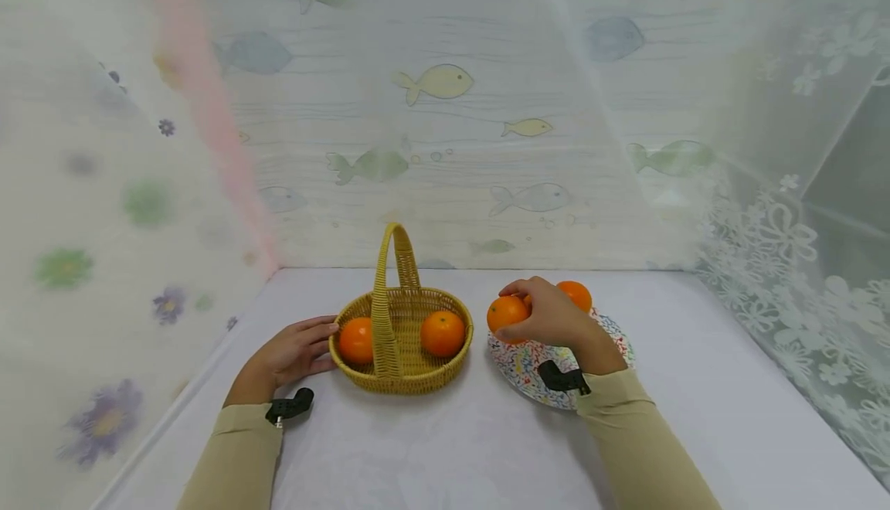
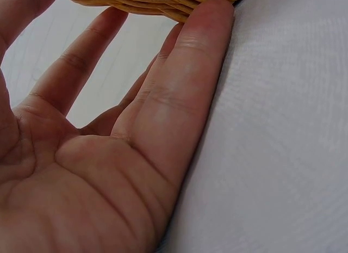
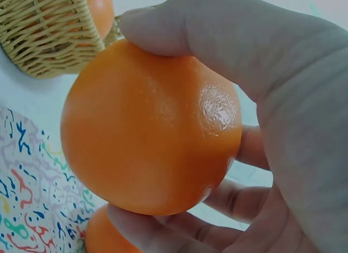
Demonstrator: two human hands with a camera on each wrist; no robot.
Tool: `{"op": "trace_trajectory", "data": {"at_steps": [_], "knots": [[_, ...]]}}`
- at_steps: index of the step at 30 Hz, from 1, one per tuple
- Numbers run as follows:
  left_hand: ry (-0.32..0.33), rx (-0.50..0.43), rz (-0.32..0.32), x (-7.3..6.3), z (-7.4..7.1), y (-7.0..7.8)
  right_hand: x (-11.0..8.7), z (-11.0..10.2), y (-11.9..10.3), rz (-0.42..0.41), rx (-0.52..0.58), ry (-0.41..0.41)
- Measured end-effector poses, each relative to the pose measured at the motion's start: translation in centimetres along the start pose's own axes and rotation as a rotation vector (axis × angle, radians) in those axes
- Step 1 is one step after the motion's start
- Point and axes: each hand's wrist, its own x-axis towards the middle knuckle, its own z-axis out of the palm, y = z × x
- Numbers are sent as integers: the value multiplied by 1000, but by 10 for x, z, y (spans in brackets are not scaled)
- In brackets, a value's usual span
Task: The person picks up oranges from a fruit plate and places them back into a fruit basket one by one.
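Note:
A yellow wicker basket (image 1: pixel 424 382) with a tall arched handle stands on the white table. One orange (image 1: pixel 354 341) lies in its left half and another orange (image 1: pixel 443 334) in its right half. My left hand (image 1: pixel 299 349) rests its fingertips against the basket's left side; in the left wrist view the fingers (image 2: pixel 174 100) reach out nearly straight to the wicker. My right hand (image 1: pixel 552 317) holds an orange (image 3: pixel 152 128) between thumb and fingers, over the left part of a multicoloured patterned plate (image 1: pixel 528 379). Behind that hand, another orange (image 1: pixel 575 295) is on the plate, partly hidden.
The plate stands to the right of the basket, with a narrow strip of table between them. A fish-patterned curtain (image 1: pixel 445 185) hangs behind the table. Floral cloth (image 1: pixel 104 301) hangs at the left, white lace (image 1: pixel 786 301) at the right.

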Motion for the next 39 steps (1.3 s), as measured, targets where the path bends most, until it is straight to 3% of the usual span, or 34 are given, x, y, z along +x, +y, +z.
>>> {"op": "trace_trajectory", "data": {"at_steps": [7,14,20,28,39], "knots": [[-22,32,11,-10,-10,-2,3,9,-12,-36,-23,36],[4,47,9,-18,-8,-1,6,16,-16,-56,-5,56],[3,35,5,-16,-4,0,1,17,-24,-51,42,53],[-14,17,5,-11,-1,3,-1,17,-30,-94,-2,96],[-18,11,4,-6,3,4,-6,20,-36,-129,66,75]]}}
